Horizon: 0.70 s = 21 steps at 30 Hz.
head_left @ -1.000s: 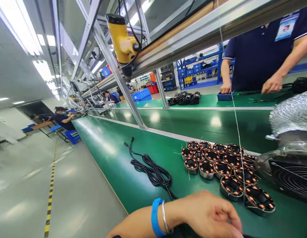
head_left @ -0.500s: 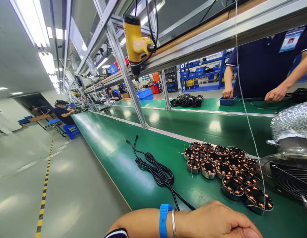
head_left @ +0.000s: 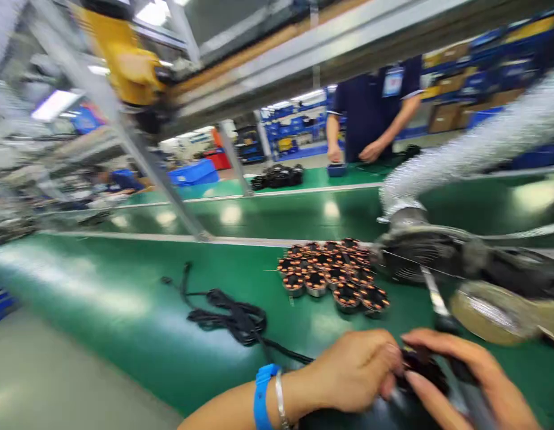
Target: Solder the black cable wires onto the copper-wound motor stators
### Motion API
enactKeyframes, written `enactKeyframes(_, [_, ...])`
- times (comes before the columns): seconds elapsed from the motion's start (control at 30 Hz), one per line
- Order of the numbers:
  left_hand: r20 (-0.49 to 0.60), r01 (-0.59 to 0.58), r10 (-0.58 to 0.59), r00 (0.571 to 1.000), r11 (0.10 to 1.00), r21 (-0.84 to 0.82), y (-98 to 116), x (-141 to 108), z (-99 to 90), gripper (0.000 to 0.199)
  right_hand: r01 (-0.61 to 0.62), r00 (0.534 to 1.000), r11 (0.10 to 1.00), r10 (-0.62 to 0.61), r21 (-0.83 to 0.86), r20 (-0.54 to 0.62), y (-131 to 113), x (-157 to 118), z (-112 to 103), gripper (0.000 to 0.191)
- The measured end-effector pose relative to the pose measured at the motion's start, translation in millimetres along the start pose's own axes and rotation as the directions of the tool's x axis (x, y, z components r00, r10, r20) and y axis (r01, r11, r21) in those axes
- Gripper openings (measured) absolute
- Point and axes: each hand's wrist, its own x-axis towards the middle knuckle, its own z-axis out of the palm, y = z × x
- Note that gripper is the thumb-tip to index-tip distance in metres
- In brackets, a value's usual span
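My left hand [head_left: 355, 371], with a blue band and a silver bangle at its wrist, is closed with bent fingers at the left side of a dark part [head_left: 422, 373]. Thumb and fingers of my right hand [head_left: 471, 373] hold that part from the right; motion blurs its details. Beyond my hands stands a group of copper-wound ring coils [head_left: 316, 282] on the green table [head_left: 138, 334]. A bundled black cable [head_left: 241, 319] lies left of them, one end running toward my left wrist.
A fan unit [head_left: 409, 257] with a silver duct [head_left: 465, 143] stands behind right. Near it are a tool with a dark handle [head_left: 447, 319] and a tape roll [head_left: 492, 310]. A yellow heat gun [head_left: 120, 60] hangs upper left. A person [head_left: 371, 119] works across the table.
The view has swung right. My right hand has come into view on the dark part, and my left hand now shows beside it. More of the fan, duct and tape is visible.
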Motion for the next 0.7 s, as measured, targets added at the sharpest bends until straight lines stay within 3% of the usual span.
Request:
enactKeyframes(0.07, [-0.043,0.019,-0.020,0.999,0.999,-0.040,-5,-2,-0.4,0.041,-0.027,0.998,0.999,0.029,-0.035,0.047,-9,2,-4,0.030])
enactKeyframes(0.2, [-0.001,0.057,-0.057,0.998,0.998,0.000,-13,-4,-4.4,0.046,-0.117,0.991,0.993,0.117,0.002,0.062,-16,11,0,0.031])
enactKeyframes(0.33, [-0.016,0.050,-0.050,0.999,0.998,0.035,-16,-5,-1.0,0.048,-0.124,0.991,0.988,0.119,0.086,0.060,-22,12,6,0.031])
enactKeyframes(0.53, [0.079,0.174,-0.158,0.984,0.939,-0.296,-28,2,-1.0,0.053,-0.104,0.994,0.981,0.100,0.166,0.033,-26,11,10,0.032])
enactKeyframes(0.7, [0.008,0.094,-0.098,0.995,0.933,-0.348,-30,0,0.4,0.048,-0.158,0.987,0.980,0.157,0.117,0.024,-28,15,8,0.030])
